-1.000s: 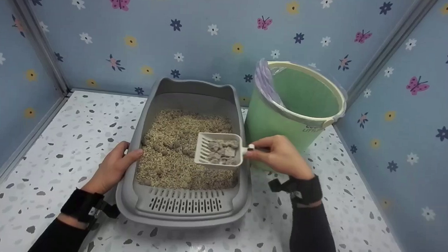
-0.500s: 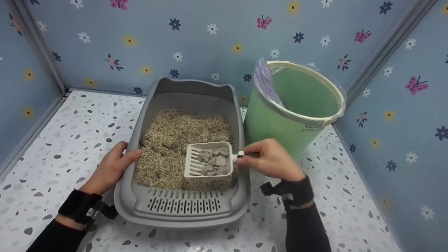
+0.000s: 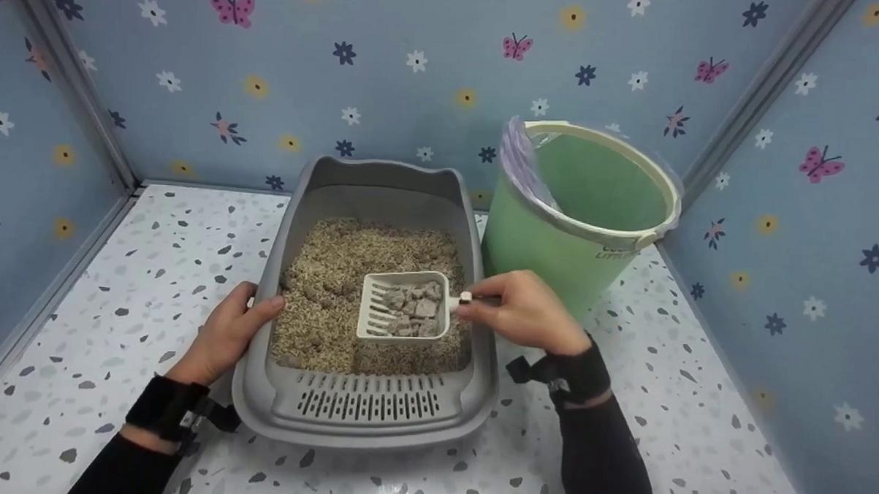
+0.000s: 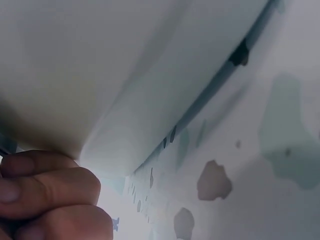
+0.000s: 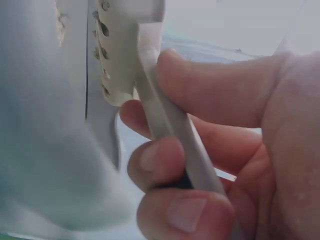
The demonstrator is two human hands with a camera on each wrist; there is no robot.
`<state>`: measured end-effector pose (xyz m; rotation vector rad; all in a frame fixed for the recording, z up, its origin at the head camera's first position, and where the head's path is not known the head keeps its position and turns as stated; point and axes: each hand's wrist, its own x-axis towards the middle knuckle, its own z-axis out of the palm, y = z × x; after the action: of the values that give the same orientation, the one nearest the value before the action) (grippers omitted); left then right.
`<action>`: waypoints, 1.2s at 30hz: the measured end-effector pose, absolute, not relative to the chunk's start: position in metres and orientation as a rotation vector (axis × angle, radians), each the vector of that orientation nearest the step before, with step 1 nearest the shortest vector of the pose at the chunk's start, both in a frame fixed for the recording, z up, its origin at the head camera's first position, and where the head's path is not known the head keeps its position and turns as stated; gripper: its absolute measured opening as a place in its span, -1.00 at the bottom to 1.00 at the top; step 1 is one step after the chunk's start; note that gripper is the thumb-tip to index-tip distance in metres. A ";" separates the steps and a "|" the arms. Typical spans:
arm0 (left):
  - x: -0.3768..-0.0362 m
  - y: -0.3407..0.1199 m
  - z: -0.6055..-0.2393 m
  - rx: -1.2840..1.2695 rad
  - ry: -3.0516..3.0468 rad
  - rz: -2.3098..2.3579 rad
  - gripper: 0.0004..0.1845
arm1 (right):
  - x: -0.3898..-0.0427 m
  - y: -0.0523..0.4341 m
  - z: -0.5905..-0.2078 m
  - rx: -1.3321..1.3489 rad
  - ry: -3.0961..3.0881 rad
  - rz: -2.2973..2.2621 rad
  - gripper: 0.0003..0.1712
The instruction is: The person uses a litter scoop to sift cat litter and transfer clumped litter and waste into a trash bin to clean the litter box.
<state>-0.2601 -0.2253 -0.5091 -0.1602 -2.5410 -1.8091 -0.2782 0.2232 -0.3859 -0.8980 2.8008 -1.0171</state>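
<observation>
A grey litter box (image 3: 363, 434) holds tan litter (image 3: 320, 323) with darker clumps in it. My right hand (image 3: 528, 312) grips the handle of a white slotted litter scoop (image 3: 440, 327), its fingers wrapped round the handle (image 5: 165, 110) in the right wrist view. Several grey clumps (image 3: 414, 308) lie in the scoop, which hovers over the right half of the litter. At the box's left side, my left hand (image 3: 228, 331) grips the rim, thumb on top. The left wrist view shows its curled fingers (image 4: 55, 195) under the rim, against the outer wall.
A green bin (image 3: 542, 236) with a cream rim and a lilac bag over its edge stands right of the litter box, behind my right hand. Flower-patterned panels (image 3: 409, 78) enclose the back and sides. The speckled tabletop (image 3: 132, 265) lies beneath everything.
The scoop and my right hand have shifted left over the litter, dipping towards the front and then rising slightly. My left hand keeps its hold on the rim.
</observation>
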 end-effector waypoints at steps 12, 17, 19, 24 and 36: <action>-0.262 -0.222 -0.512 -0.157 -2.544 -1.833 -0.42 | -0.278 0.223 -0.385 -0.918 2.795 -0.965 -0.84; -0.261 -0.223 -0.511 -0.162 -2.537 -1.827 -0.43 | -0.275 0.223 -0.386 -0.851 2.810 -1.028 -0.83; -0.260 -0.224 -0.512 -0.165 -2.534 -1.831 -0.43 | -0.273 0.222 -0.384 -0.820 2.811 -1.074 -0.81; -0.261 -0.225 -0.513 -0.179 -2.537 -1.830 -0.43 | -0.267 0.221 -0.370 -0.755 2.813 -1.164 -0.81; -0.261 -0.225 -0.516 -0.147 -2.522 -1.895 -0.42 | -0.263 0.260 -0.274 -0.548 3.059 -1.184 -0.70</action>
<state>-0.2610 -0.2251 -0.5161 -0.1469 -2.5225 -1.8947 -0.2631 0.2598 -0.2743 -0.5476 3.0591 -1.1839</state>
